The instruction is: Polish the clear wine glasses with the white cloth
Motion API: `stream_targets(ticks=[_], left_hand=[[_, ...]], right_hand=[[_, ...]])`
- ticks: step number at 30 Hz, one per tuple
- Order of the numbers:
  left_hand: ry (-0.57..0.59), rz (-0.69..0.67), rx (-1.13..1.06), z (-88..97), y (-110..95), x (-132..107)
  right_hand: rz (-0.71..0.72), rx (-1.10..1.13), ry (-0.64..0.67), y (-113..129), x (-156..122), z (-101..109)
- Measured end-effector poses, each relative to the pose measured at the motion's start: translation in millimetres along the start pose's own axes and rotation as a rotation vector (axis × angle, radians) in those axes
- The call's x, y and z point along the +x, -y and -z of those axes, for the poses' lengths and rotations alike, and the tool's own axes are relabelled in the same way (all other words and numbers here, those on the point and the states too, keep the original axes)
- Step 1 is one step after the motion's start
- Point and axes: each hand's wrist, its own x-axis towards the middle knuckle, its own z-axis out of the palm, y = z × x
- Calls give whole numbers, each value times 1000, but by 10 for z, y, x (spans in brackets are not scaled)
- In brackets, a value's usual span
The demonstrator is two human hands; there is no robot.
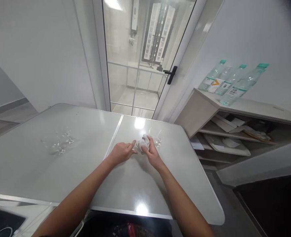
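My right hand (153,154) is closed around a crumpled white cloth (144,142) above the right half of the table. Facing it, my left hand (122,153) pinches a small clear glass piece (137,145) between thumb and index finger. The cloth presses against this piece, whose full shape is hidden by cloth and fingers. Just beyond my right hand lies more clear glassware (158,142), its outline faint. On the table's left half sits a cluster of several transparent glass pieces (60,142), too see-through to separate.
The pale grey table (140,184) has a metal seam running across it. To the right, a wooden shelf unit (197,108) bears several plastic bottles (234,93) on top and trays and papers inside. A glass door (123,82) stands behind the table.
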Motion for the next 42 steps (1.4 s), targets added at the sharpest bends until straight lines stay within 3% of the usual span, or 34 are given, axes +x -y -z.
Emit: stream_targets(ticks=[3, 6, 14, 19, 22, 25, 27, 33, 39, 42], left_hand=[[67, -14, -47, 30, -43, 16], [157, 18, -263, 104, -111, 39], [495, 332, -985, 298, -114, 74], [664, 424, -1120, 342, -22, 78], [478, 275, -987, 287, -24, 56], [199, 132, -678, 156, -59, 23], [92, 79, -458, 58, -83, 5], [48, 31, -93, -112, -144, -9], [-12, 36, -54, -151, -117, -9], [-36, 48, -107, -122, -94, -6]], right_hand=[[64, -153, 95, -27, -11, 73], [71, -177, 189, -23, 5, 148], [185, -225, 280, 6, -9, 176], [279, -310, 371, 44, -80, 169], [210, -222, 276, 95, -88, 109], [46, -59, 130, 164, -70, 46], [-68, 27, 86, 210, -49, 34], [-223, 212, 79, 272, 6, 81], [-246, 337, -131, 147, 12, 0], [-266, 417, -157, 101, 10, -20]])
